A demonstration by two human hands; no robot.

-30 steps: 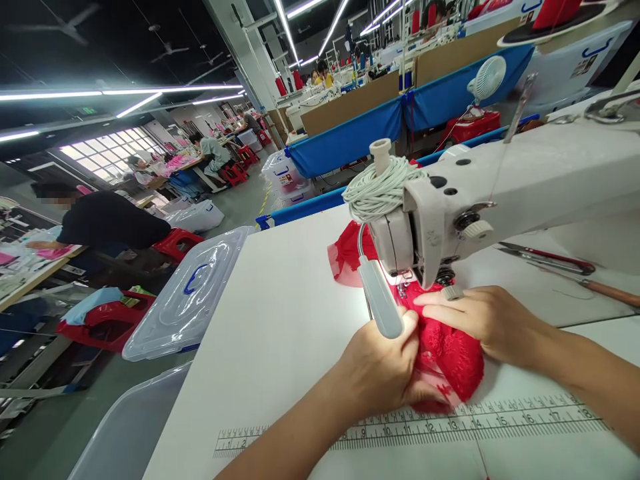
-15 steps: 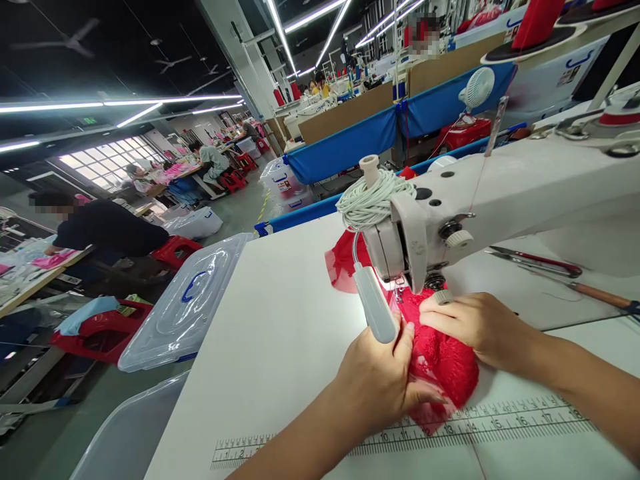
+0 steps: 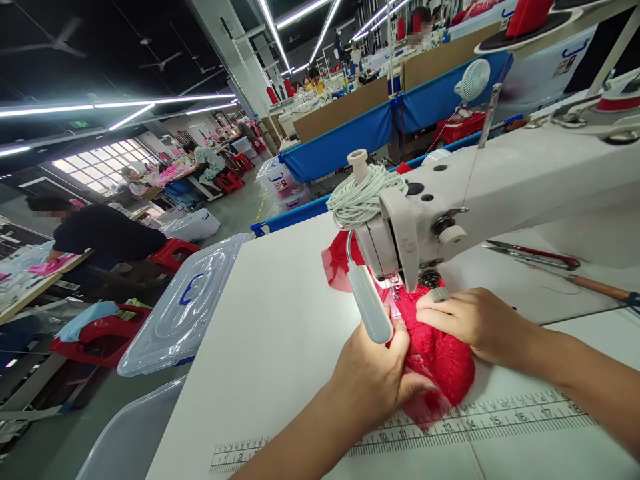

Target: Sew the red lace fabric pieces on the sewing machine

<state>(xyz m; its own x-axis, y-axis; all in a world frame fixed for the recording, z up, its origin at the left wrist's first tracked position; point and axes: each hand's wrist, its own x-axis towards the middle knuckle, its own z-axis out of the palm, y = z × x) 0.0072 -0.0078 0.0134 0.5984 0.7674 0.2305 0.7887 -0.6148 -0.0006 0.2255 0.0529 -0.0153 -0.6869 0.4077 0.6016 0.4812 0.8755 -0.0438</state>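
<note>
A red lace fabric piece (image 3: 450,367) with sheer netting lies bunched on the white table, running under the presser foot (image 3: 395,292) of a white sewing machine (image 3: 500,187). My left hand (image 3: 370,373) grips its left edge in front of the needle, thumb low and fingertips on the cloth. A grey lamp (image 3: 371,307) on a bent neck partly covers those fingers. On the right side of the lace, my right hand (image 3: 483,327) has its fingers drawn together, pinching the cloth beside the machine head. Behind the foot, more red netting (image 3: 335,267) spreads out.
A printed ruler (image 3: 480,423) crosses the table's front. Scissors (image 3: 535,255) and a wooden-handled tool (image 3: 595,288) lie under the machine arm. Coiled pale cord (image 3: 365,197) sits on the machine head. Left of the table is a lidded clear bin (image 3: 200,300); other people sit farther off.
The view has shifted slightly, so the machine sits a little farther left. Both hands keep their hold on the red lace, with hardly any movement relative to the machine.
</note>
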